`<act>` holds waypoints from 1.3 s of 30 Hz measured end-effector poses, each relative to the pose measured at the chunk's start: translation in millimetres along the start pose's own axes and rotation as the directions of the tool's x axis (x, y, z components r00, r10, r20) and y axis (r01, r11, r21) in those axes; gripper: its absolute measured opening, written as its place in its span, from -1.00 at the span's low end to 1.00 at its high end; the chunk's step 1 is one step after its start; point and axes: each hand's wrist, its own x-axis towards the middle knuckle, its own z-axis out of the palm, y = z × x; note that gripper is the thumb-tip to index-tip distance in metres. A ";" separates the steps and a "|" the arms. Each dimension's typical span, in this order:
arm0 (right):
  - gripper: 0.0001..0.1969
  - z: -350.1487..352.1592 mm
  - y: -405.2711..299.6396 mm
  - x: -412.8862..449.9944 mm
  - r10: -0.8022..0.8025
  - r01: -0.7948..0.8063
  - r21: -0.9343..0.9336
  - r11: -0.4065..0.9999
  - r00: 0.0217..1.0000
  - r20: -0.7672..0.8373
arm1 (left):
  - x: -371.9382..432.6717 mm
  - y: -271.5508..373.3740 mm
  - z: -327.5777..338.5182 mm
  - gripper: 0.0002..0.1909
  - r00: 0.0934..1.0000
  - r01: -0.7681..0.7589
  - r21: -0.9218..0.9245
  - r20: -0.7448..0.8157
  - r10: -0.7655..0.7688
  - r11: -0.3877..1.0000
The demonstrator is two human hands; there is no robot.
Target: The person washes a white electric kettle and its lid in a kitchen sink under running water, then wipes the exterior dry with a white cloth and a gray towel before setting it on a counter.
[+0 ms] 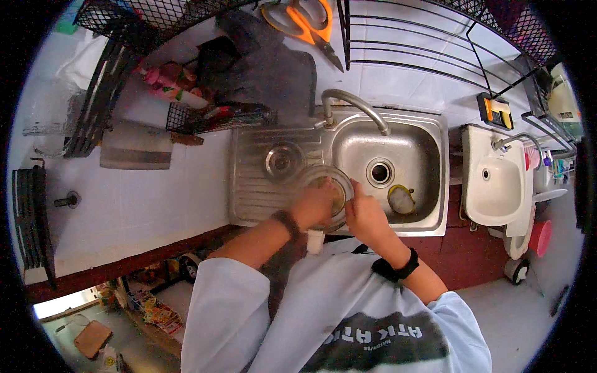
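Observation:
A round, shallow vessel [308, 173] with a shiny rim is held over the drainboard [254, 200], beside the basin's left edge. My right hand [367, 212] grips its rim on the right. Inside the vessel rests my left hand [318, 203], blurred, its fingers pointing away from me; whether it holds a scrubber is hidden. A pale, short cylindrical piece [315, 241] shows below the vessel, possibly its handle. On the drainboard beyond lies a round metal lid or dish [282, 161]. A yellow-rimmed oval item [401, 199], perhaps a sponge or strainer, sits in the steel sink basin [422, 158].
A curved faucet [357, 100] arches over the basin. Orange-handled scissors [310, 28] and a black wire rack [410, 51] hang on the wall. A cleaver [136, 145] is at the left, near a wire basket [210, 119]. To the right stands a white washbasin [499, 196].

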 end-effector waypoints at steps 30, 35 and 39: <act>-0.54 -1.1 -8.2 3.5 0.060 -0.057 -0.089 0.994 0.998 0.028 | 4.7 23.6 -23.6 -0.34 0.984 0.128 -0.087 0.134 -0.116 0.988; -0.54 -9.0 -18.7 5.4 0.018 -0.015 -0.080 0.997 0.999 0.042 | 7.2 13.0 -1.9 -0.38 0.937 -0.048 0.243 -0.325 0.127 0.969; -0.56 -3.9 -8.1 3.4 -0.012 0.012 -0.110 0.994 1.000 -0.003 | 7.8 19.6 -9.3 -0.41 0.984 0.114 0.179 -0.152 -0.087 0.977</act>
